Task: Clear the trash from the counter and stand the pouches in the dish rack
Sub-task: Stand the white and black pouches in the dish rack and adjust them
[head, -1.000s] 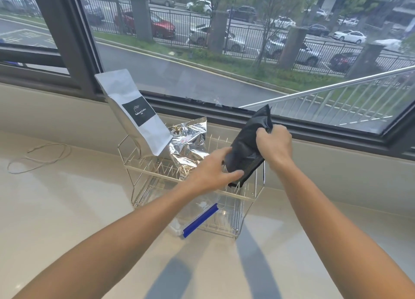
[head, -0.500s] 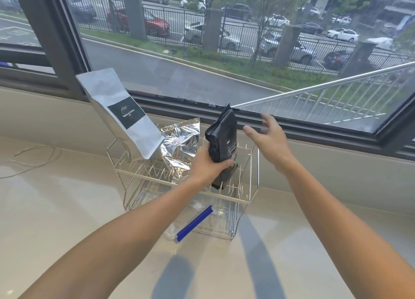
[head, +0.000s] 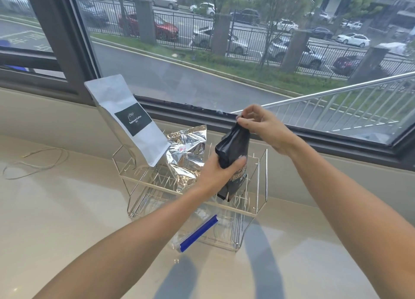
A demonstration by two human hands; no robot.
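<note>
Black pouch [head: 233,146] clenched by left hand [head: 219,171], top pinched by right hand [head: 262,128], label half hidden

Black pouch [head: 233,150] upright in the dish rack [head: 261,175] (right end), beside silver pouch [head: 186,155] and white pouch [head: 128,121].

Colours and patterns. Upper left of the frame: white pouch [head: 128,121] bearing a black rectangular label with small white lettering. Centre: crinkled silver foil pouch [head: 186,155] with a faint pink mark. Right of centre: glossy black pouch [head: 233,150] with pale banded lettering low on its front. Below: bare metal wire rack [head: 260,177]; clear bag [head: 202,233] with blue strip. Counter [head: 67,209]: cream, unpatterned.
</note>
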